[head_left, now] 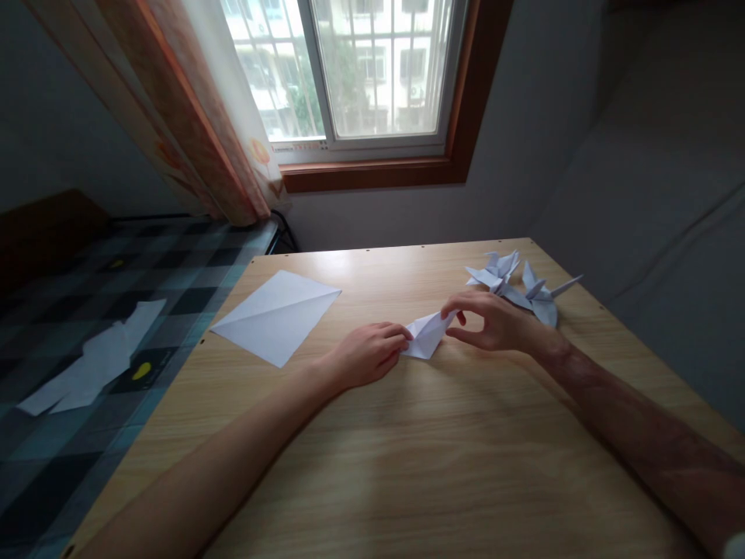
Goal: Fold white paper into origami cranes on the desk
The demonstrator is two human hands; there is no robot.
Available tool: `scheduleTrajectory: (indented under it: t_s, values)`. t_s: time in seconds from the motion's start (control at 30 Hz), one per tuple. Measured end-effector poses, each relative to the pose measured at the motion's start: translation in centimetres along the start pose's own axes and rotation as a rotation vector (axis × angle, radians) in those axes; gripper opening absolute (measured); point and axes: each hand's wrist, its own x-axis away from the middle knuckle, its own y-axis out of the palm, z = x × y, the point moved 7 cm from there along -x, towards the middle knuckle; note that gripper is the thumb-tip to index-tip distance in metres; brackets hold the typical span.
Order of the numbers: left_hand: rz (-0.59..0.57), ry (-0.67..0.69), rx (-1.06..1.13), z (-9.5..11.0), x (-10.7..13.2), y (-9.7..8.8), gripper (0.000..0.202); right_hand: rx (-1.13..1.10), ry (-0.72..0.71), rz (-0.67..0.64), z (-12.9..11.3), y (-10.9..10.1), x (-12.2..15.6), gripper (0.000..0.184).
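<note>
A small, partly folded piece of white paper lies on the wooden table. My left hand rests on the table with its fingers curled, pinching the paper's left end. My right hand pinches the paper's raised right tip between thumb and fingers. A white sheet with a diagonal crease lies flat to the left of my hands. Two folded white paper cranes stand just beyond my right hand.
Left of the table is a bed with a dark checked cover; loose white paper pieces lie on it. Behind the table are a window and a patterned curtain. A grey wall runs along the right.
</note>
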Motion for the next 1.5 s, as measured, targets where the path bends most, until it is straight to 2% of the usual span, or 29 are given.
scheduleTrajectory:
  t_s: [0.13, 0.27, 0.53, 0.8, 0.93, 1.13, 1.4, 1.5]
  values:
    - [-0.027, 0.030, 0.000, 0.0, -0.1, -0.2, 0.022, 0.087, -0.086, -0.062, -0.5, 0.3, 0.0, 0.027]
    - [-0.040, 0.076, -0.005, 0.1, -0.2, -1.0, 0.021, 0.205, -0.169, -0.108, -1.0, 0.4, 0.0, 0.021]
    - [-0.082, 0.120, -0.016, -0.2, -0.2, -2.3, 0.024, 0.249, -0.190, -0.171, -1.7, 0.7, -0.1, 0.016]
    - [-0.092, 0.151, -0.031, 0.0, -0.1, -2.5, 0.024, 0.247, -0.249, -0.198, -1.7, 0.7, 0.0, 0.029]
    - [-0.098, 0.161, -0.034, -0.1, -0.1, -2.4, 0.024, 0.210, -0.206, -0.216, -1.1, 0.6, 0.1, 0.029]
    - [-0.100, 0.169, -0.037, -0.2, 0.0, -2.3, 0.024, 0.171, -0.100, -0.186, -0.2, 0.1, 0.2, 0.015]
    - [-0.107, 0.119, -0.024, -0.1, -0.1, -2.4, 0.023, 0.052, -0.028, -0.145, -0.7, -1.0, -0.2, 0.008]
    - [-0.115, 0.099, -0.020, 0.0, -0.2, -2.2, 0.029, 0.054, 0.021, -0.109, -0.6, -1.2, -0.1, 0.006]
